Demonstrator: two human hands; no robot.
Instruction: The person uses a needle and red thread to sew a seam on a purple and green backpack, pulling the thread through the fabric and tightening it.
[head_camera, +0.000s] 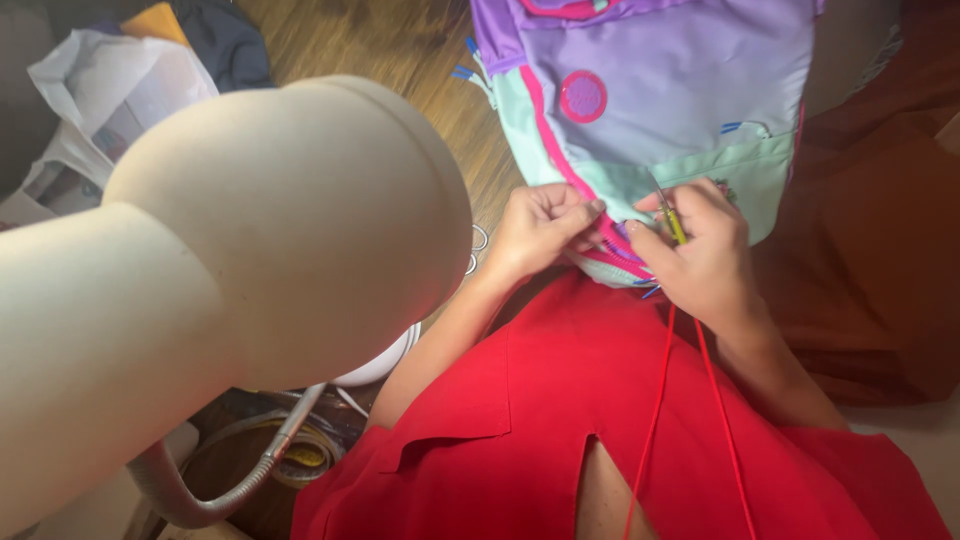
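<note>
A large beige lamp head (270, 230) on a grey gooseneck (230, 480) fills the left. Behind it, on the wooden floor (400, 50), lies a white plastic bag (110, 90), with dark blue cloth (225, 40) beside. Brown fabric (880, 250) lies right.

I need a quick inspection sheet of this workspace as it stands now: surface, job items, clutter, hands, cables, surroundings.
Surface: brown wooden floor, partly covered.
Job's things: lilac and mint fabric backpack with pink trim, lower edge at the lap; thin yellow-handled tool; red thread running down over the red garment.
Clutter: white plastic bag, dark cloth at top left.
Hands: left hand pinches the pink seam; right hand grips the tool.
Cables: lamp's grey flexible neck; coiled yellowish tubing below it.
Surroundings: beige lamp head blocks the left; brown fabric at right.
</note>
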